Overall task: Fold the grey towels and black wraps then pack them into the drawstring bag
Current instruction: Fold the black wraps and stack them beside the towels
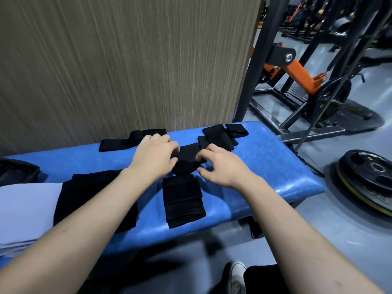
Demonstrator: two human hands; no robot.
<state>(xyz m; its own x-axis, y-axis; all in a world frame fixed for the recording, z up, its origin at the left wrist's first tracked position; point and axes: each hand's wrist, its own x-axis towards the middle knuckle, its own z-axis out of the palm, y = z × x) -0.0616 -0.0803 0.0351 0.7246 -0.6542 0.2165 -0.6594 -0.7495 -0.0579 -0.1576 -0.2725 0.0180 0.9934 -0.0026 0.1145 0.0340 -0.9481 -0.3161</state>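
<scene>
Grey towels (25,211) left of the blue bench (275,166): cut off by the frame edge. Wrap (186,160) between both hands: motion-blurred, fold indiscernible. Dark bag (17,172): partly cropped.

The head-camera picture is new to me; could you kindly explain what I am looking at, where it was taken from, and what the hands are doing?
There is no machine here: a person wears a wide-angle camera on the head, looking forward and down, so the two bare arms reaching in are their own. The left hand and right hand both pinch one black wrap in the middle of a blue padded bench, seemingly folding it. Just nearer lies a folded wrap; more folded wraps sit at the far right, and an unfolded one at the far left. A grey towel and a black cloth lie at the left. Gym equipment stands behind.
</scene>
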